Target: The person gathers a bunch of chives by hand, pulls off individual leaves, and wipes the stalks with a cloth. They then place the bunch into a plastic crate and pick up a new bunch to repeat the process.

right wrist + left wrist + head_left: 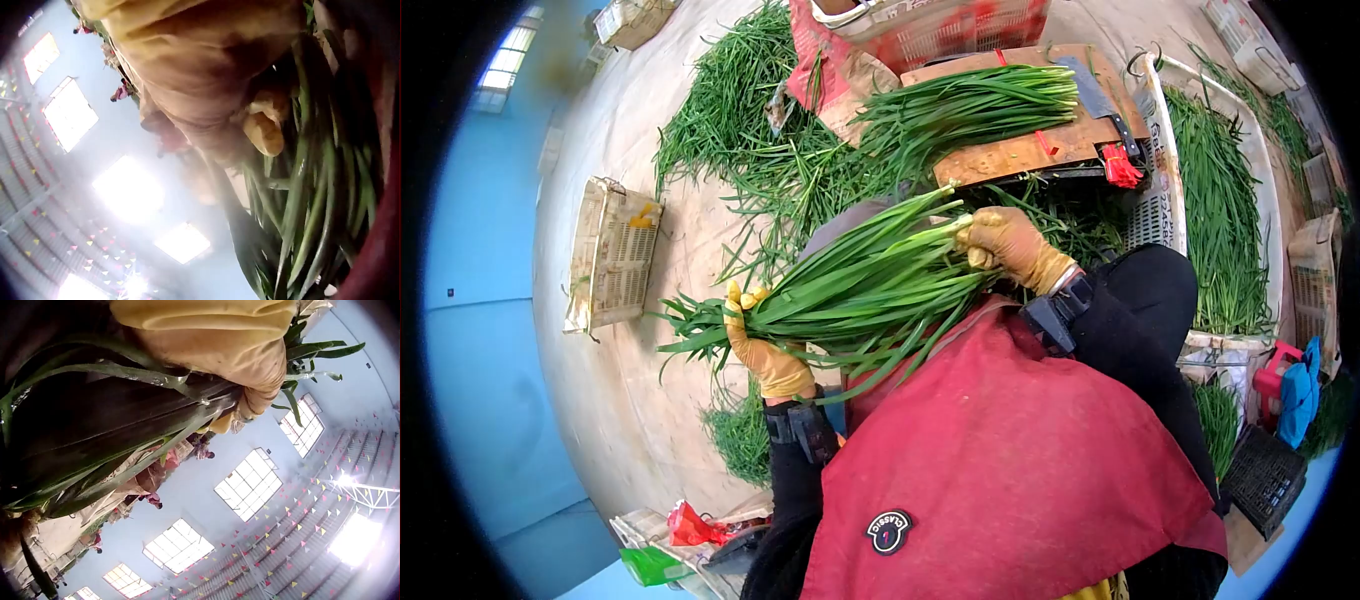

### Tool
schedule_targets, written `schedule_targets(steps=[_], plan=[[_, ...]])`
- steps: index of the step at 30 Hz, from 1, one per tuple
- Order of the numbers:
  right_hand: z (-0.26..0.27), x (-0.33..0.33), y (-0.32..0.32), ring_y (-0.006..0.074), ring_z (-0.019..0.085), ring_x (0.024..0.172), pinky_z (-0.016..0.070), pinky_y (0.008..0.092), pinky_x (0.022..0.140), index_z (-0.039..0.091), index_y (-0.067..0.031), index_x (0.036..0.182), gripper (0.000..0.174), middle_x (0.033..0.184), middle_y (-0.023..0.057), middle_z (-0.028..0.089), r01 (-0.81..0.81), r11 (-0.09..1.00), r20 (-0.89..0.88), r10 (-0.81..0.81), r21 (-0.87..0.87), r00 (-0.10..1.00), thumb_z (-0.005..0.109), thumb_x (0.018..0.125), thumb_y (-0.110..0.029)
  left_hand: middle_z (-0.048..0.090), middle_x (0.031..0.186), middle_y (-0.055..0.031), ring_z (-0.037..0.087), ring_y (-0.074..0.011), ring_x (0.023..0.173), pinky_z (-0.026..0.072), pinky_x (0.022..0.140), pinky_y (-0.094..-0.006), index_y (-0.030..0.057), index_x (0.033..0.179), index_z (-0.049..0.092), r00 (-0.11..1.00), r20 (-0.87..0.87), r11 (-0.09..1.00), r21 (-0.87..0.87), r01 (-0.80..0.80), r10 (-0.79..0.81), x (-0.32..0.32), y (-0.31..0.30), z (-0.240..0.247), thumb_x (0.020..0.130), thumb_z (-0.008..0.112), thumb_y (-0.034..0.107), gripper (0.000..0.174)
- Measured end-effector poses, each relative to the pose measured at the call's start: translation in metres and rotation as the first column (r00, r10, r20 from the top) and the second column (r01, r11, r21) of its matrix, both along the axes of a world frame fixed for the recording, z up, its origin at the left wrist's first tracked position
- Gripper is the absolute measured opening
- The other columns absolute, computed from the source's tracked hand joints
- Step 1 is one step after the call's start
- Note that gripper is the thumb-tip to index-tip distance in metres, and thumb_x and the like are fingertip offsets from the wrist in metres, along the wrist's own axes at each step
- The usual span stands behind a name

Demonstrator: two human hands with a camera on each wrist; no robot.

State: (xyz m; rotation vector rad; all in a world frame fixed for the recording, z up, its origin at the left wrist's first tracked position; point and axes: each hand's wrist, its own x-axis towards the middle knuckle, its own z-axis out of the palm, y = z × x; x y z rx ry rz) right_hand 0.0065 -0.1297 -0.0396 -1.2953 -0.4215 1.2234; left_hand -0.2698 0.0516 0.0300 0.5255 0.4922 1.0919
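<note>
A loose bunch of garlic chives (860,285) lies across the person's lap, held between two gloved hands. The right hand (1018,245) grips the pale stem ends at the bunch's right side. In the right wrist view, the glove's fingertips (265,134) curl against the green leaves (312,206). Near the leafy tips, the left hand (768,350) holds the bunch with its thumb and fingers around it. The left wrist view shows that glove (231,356) wrapped over the leaves, with long blades (125,469) running from it.
A wooden board (990,150) ahead bears another chive bundle (980,105), a cleaver (1095,100) and red ties (1120,165). Loose chives (735,100) heap on the floor at the left. A white crate (1268,190) full of chives stands right, another crate (615,255) left.
</note>
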Motion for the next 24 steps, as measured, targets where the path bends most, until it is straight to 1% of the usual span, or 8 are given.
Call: schedule_targets(steps=[5, 6, 10, 13, 17, 21, 22, 24], plan=[[-0.003, 0.012, -0.012, 0.0091, 0.058, 0.053, 0.0452, 0.0209, 0.050, 0.065, -0.0043, 0.082, 0.014, 0.069, 0.0039, 0.066, 0.055, 0.997, -0.084, -0.050, 0.049, 0.995, 0.064, 0.087, -0.017, 0.060, 0.086, 0.0024, 0.059, -0.0170, 0.087, 0.0532, 0.082, -0.0402, 0.0111, 0.114, 0.062, 0.999, -0.029, 0.998, -0.053, -0.032, 0.031, -0.002, 0.002, -0.008, 0.093, 0.059, 0.023, 0.024], [-0.001, 0.011, -0.013, 0.0087, 0.059, 0.056, 0.0468, 0.0208, 0.053, 0.066, -0.0028, 0.088, 0.014, 0.073, 0.0047, 0.068, 0.045, 0.998, -0.080, -0.041, 0.049, 0.996, 0.063, 0.088, -0.017, 0.060, 0.085, 0.0022, 0.059, -0.0171, 0.087, 0.0534, 0.082, -0.0407, 0.0109, 0.114, 0.062, 0.997, -0.048, 0.996, -0.065, -0.058, 0.055, 0.001, 0.001, -0.009, 0.094, 0.058, 0.023, 0.024], [0.014, 0.018, -0.013, 0.0077, 0.060, 0.062, 0.0483, 0.0203, 0.057, 0.066, -0.0007, 0.099, 0.017, 0.081, 0.0042, 0.069, -0.185, 0.983, 0.004, 0.185, -0.005, 0.983, 0.062, 0.090, -0.014, 0.062, 0.086, 0.0021, 0.059, -0.0145, 0.078, 0.0545, 0.078, -0.0382, 0.0133, 0.112, 0.064, 0.970, -0.185, 0.979, -0.099, -0.178, 0.158, 0.007, 0.002, -0.010, 0.094, 0.057, 0.027, 0.023], [0.014, 0.013, -0.012, 0.0077, 0.059, 0.063, 0.0485, 0.0202, 0.058, 0.066, -0.0001, 0.100, 0.017, 0.083, 0.0044, 0.069, -0.158, 0.987, 0.000, 0.158, 0.025, 0.987, 0.062, 0.090, -0.014, 0.062, 0.083, 0.0024, 0.059, -0.0142, 0.075, 0.0547, 0.078, -0.0370, 0.0139, 0.107, 0.065, 0.974, -0.170, 0.979, -0.112, -0.169, 0.148, 0.007, 0.004, -0.012, 0.094, 0.058, 0.026, 0.019], [-0.010, 0.006, -0.008, 0.0090, 0.058, 0.060, 0.0483, 0.0215, 0.057, 0.064, 0.0004, 0.093, 0.012, 0.079, 0.0058, 0.067, 0.101, 0.990, -0.072, -0.094, 0.100, 0.993, 0.059, 0.091, -0.011, 0.061, 0.080, 0.0030, 0.058, -0.0130, 0.074, 0.0544, 0.077, -0.0360, 0.0138, 0.099, 0.065, 0.987, -0.135, 0.979, -0.174, -0.106, 0.083, 0.012, -0.002, -0.007, 0.095, 0.058, 0.026, 0.014], [-0.030, 0.037, -0.026, 0.0078, 0.057, 0.053, 0.0447, 0.0200, 0.048, 0.065, -0.0024, 0.084, 0.023, 0.068, 0.0059, 0.065, 0.218, 0.976, 0.155, -0.215, -0.007, 0.964, 0.058, 0.094, -0.021, 0.060, 0.079, 0.0034, 0.057, -0.0119, 0.074, 0.0531, 0.076, -0.0347, 0.0132, 0.090, 0.061, 0.991, -0.119, 0.976, -0.201, -0.085, 0.062, 0.012, -0.002, -0.007, 0.095, 0.059, 0.026, 0.014], [-0.021, 0.040, -0.033, 0.0079, 0.056, 0.052, 0.0426, 0.0208, 0.046, 0.065, -0.0020, 0.078, 0.028, 0.066, 0.0062, 0.065, 0.188, 0.982, 0.153, -0.188, 0.016, 0.970, 0.057, 0.094, -0.023, 0.060, 0.079, 0.0034, 0.057, -0.0118, 0.074, 0.0529, 0.076, -0.0346, 0.0132, 0.090, 0.061, 0.989, -0.128, 0.977, -0.188, -0.098, 0.074, 0.014, -0.004, -0.005, 0.095, 0.059, 0.026, 0.014], [0.002, 0.040, -0.040, 0.0086, 0.056, 0.051, 0.0425, 0.0211, 0.046, 0.066, -0.0018, 0.076, 0.033, 0.066, 0.0061, 0.065, 0.041, 0.990, 0.218, -0.011, -0.132, 0.976, 0.057, 0.094, -0.028, 0.059, 0.079, 0.0035, 0.057, -0.0116, 0.075, 0.0524, 0.077, -0.0344, 0.0132, 0.088, 0.060, 0.984, -0.144, 0.978, -0.164, -0.126, 0.103, 0.018, -0.008, -0.001, 0.095, 0.060, 0.025, 0.013]])
